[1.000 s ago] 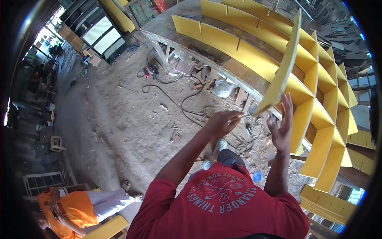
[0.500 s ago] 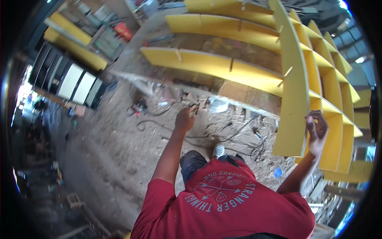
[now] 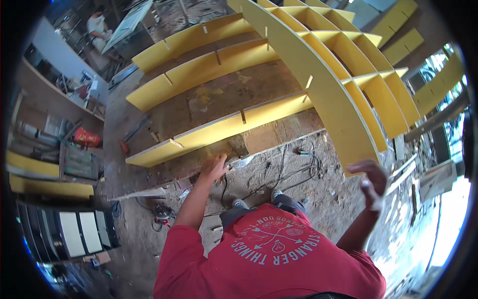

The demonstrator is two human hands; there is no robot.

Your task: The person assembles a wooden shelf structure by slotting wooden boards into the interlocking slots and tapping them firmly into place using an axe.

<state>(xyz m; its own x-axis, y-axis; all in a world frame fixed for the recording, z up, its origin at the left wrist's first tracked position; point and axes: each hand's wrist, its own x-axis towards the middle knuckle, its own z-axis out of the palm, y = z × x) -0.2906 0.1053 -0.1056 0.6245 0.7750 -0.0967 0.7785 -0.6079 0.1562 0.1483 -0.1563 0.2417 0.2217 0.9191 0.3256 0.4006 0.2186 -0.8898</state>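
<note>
A grid of slotted yellow boards stands on a low wooden worktable [image 3: 144, 187]. Its long curved end board [image 3: 323, 99] slants down toward me on the right. My right hand [image 3: 372, 185] is beside the lower end of that board, its fingers bent and apart from the thumb; whether they touch the board I cannot tell. Over the table's near edge is my left hand [image 3: 214, 167], fingers loosely stretched and nothing visible in them. Just beyond it runs the nearest slotted yellow crosspiece [image 3: 214, 128].
Cables [image 3: 284, 172] and a power tool [image 3: 163, 215] lie on the dirt floor between me and the table. At the left stand dark and white panels [image 3: 74, 231] and stacked yellow boards [image 3: 50, 187]. Another person [image 3: 97, 27] is at the far left.
The view has swung, so the frame sits higher and farther left. My right hand's fingertips have parted from the thumb. My left hand is now over the table edge.
</note>
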